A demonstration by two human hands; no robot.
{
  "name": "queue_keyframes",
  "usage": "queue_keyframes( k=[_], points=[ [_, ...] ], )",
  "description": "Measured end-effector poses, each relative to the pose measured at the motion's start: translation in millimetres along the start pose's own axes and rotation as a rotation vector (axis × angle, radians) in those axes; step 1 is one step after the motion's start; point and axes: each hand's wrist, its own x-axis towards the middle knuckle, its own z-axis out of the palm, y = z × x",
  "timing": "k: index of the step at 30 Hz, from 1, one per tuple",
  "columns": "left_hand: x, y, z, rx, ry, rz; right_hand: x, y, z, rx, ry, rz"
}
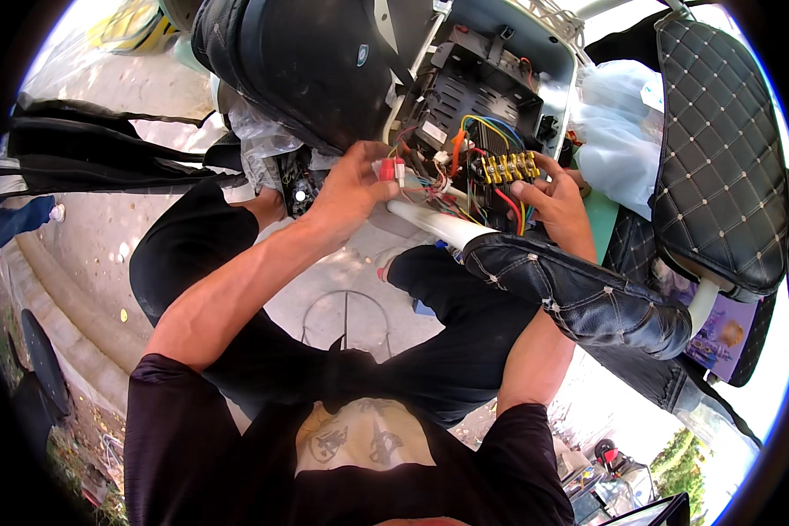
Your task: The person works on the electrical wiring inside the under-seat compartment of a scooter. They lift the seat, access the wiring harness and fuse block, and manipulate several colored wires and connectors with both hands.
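My left hand is closed, thumb and fingers pinching a small red-and-white wire connector. My right hand grips the right end of a terminal block with a row of brass-coloured contacts. Thick red and yellow wires hang below the block, and yellow and blue ones arch above it. Between my hands lies a tangle of thin coloured wires with a white plug and an orange piece. Behind them is a dark finned box, partly covered by the wires.
An opened vehicle compartment holds a black slotted tray. A white tube with a quilted black cover crosses below my right hand. A black padded seat stands at upper left; a quilted backrest and plastic bag are right.
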Motion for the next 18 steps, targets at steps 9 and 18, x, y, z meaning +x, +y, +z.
queue_keyframes(
  k=[9, 18],
  points=[
    [-9, 10, 2, 0.308, -0.035, 0.126, 5, 10, -7, -0.006, -0.023, -0.034],
    [-12, 47, 2, 0.827, -0.043, 0.31, -3, 1, -2, 0.062, -0.082, -0.09]
  ],
)
